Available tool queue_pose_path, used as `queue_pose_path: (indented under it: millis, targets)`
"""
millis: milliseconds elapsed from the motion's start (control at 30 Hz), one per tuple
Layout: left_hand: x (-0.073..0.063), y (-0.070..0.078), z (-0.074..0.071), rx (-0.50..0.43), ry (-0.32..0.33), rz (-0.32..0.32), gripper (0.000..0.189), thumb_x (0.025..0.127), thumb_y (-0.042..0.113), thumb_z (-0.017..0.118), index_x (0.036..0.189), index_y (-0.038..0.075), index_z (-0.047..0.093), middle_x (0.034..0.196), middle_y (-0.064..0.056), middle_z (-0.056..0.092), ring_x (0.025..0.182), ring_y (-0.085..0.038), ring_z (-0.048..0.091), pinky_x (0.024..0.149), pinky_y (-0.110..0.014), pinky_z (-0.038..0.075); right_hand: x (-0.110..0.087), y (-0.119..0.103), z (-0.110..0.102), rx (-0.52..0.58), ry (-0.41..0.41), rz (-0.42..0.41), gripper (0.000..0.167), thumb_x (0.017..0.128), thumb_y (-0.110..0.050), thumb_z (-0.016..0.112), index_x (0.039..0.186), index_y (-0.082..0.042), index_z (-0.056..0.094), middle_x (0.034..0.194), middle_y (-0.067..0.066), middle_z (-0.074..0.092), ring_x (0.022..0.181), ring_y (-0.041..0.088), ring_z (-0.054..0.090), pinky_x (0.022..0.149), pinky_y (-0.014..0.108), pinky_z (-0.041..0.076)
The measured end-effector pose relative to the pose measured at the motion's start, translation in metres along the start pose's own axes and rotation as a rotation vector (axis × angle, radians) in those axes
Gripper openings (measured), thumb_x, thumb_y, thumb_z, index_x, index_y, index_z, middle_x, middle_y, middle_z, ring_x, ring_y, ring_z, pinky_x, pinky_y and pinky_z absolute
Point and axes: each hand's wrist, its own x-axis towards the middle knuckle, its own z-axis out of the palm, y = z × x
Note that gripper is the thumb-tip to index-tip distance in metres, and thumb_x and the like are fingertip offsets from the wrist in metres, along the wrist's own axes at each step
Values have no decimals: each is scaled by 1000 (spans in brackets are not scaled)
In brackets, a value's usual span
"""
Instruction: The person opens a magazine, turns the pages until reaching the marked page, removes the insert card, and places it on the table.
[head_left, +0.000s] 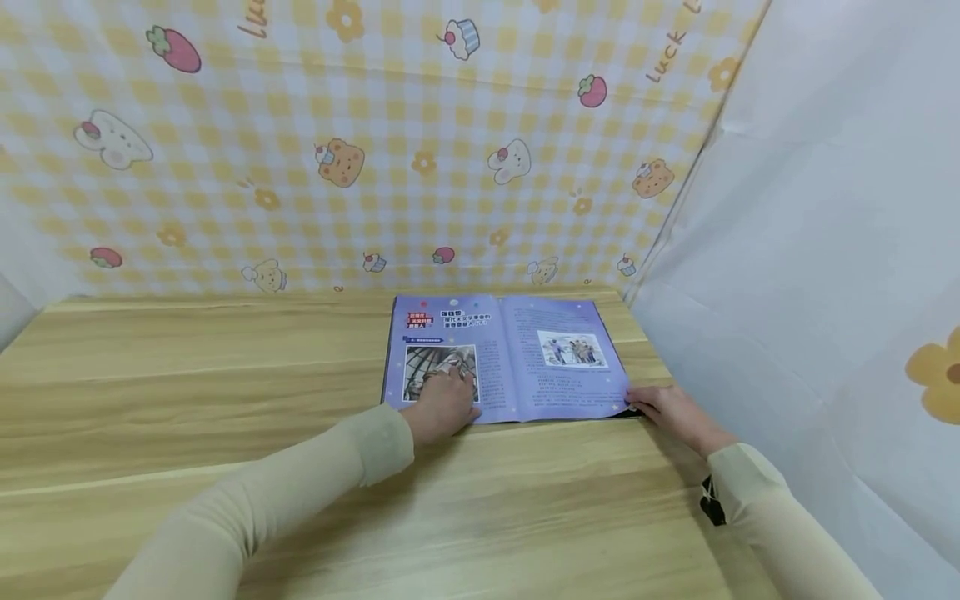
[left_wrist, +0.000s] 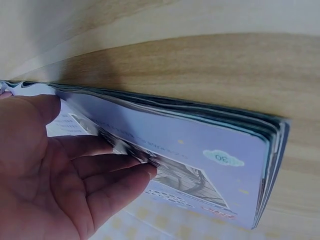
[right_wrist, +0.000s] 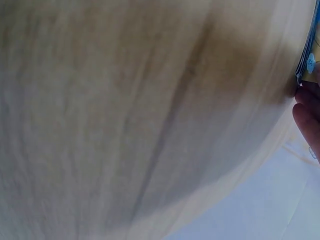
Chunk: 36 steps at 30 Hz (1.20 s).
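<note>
An open magazine (head_left: 517, 392) with purple pages lies on the wooden table, text and a picture on each page. My left hand (head_left: 444, 404) rests on the left page, over the lower part of its photo. In the left wrist view the fingers of the left hand (left_wrist: 75, 175) stretch across that page, with the thumb near the lower edge. At the lower right corner, my right hand (head_left: 671, 410) pinches the right page, which is a little raised there with a dark layer showing beneath. Only fingertips of the right hand (right_wrist: 307, 112) enter the right wrist view, at the magazine's corner (right_wrist: 310, 62).
The wooden table (head_left: 187, 375) extends left and in front of the magazine. Behind it hangs a yellow checked cloth (head_left: 300, 167) with cartoon prints. A white sheet (head_left: 810, 250) borders the right side, close to the right arm. A small black object (head_left: 712, 502) shows at the right wrist.
</note>
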Motion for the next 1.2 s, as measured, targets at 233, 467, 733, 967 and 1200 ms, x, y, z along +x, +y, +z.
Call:
queue_pose_path:
  millis: [233,467,733,967,1200]
  targets:
    - [2,-1,0,7,12,23,61,90,48,55,125,-2,57,117,-22,63,95,-30,65,65,-36,56,-5,2,-1,-5,20,26,15,82,4,65,94,-1,72,92,14,72,89,32,68,77,43,54]
    - [6,-3,-8,-77,-52,27,52,89,44,59,111,-3,64,107,-17,67,99,-30,64,71,-40,56,-7,4,1,-27,81,31,10,80,2,67,86,-4,72,84,9,72,80,28,69,71,40,55]
    - [14,8,-8,-129,31,105,56,92,38,55,131,-2,50,132,-17,53,121,-32,51,97,-41,46,-7,5,3,-20,143,30,9,78,2,70,83,-5,71,82,10,72,76,28,69,68,38,56]
    - [28,37,-8,-117,56,266,57,96,39,48,136,-1,44,138,-15,47,128,-30,45,106,-38,38,-7,4,4,-24,190,21,11,76,3,71,83,-5,71,81,9,72,75,28,69,67,37,56]
    - [40,70,-9,-189,-14,310,59,97,42,45,142,4,38,148,-13,36,137,-28,34,112,-37,29,-8,4,5,-21,213,31,10,77,2,71,83,-6,71,81,8,72,74,26,69,66,37,56]
